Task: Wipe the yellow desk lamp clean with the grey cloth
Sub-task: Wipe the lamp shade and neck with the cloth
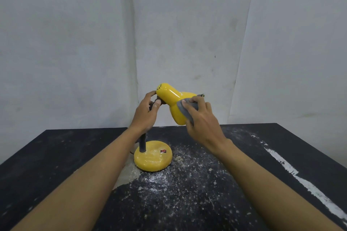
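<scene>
The left hand (147, 112) comes in from the left of the yellow desk lamp (173, 103) and closes its fingers around the dark neck just behind the narrow end of the shade, gripping it there. Below that hand the grey stem (142, 143) drops to the lamp's round yellow base (152, 158), which sits on the black table (56, 155) and carries a small red switch (163, 151) on its right side. White dust and flakes (184, 176) speckle the tabletop just right of and in front of the base. Up at the wide end of the shade, the right hand (201, 120) lies spread over the grey cloth (185, 109), fingers pressing it flat against the yellow surface. Farther right of the lamp, a white streak (293, 172) runs across the table. Behind the lamp hangs a pale wall (187, 24).
</scene>
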